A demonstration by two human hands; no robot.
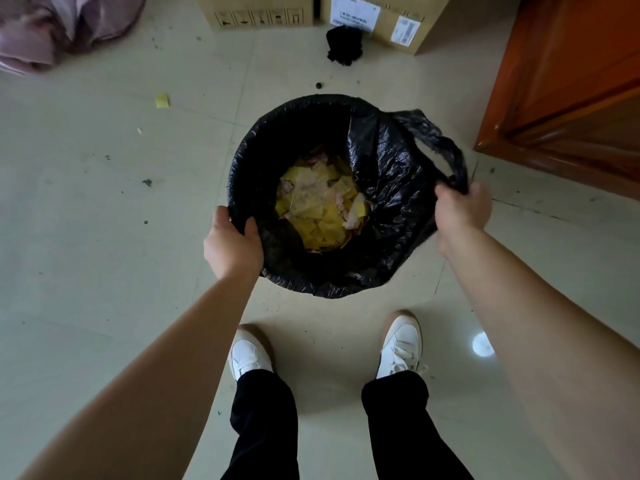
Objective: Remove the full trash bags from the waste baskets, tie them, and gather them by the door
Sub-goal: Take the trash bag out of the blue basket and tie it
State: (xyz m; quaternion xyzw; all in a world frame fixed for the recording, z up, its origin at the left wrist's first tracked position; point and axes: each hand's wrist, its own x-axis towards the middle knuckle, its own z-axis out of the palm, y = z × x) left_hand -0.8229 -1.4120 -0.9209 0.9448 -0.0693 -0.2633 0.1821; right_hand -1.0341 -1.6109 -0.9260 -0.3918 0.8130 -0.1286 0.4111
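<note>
Bare forearms, black trousers (398, 427), and white lace-up shoes (400, 344).

Soft daylight, floor glare (482, 344) (wide-angle warp)

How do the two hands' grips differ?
The left hand grips the trash bag at its folded-down rim; the right hand grips a handle loop pulled free. The left thumb hooks inside the opening; the right hand is outside it. Both hold one bag.

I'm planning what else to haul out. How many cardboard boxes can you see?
2. One cardboard box stands at the top edge, centre; the second box sits just right of it, behind a black crumpled lump. Both are cropped, so more may lie out of view.
</note>
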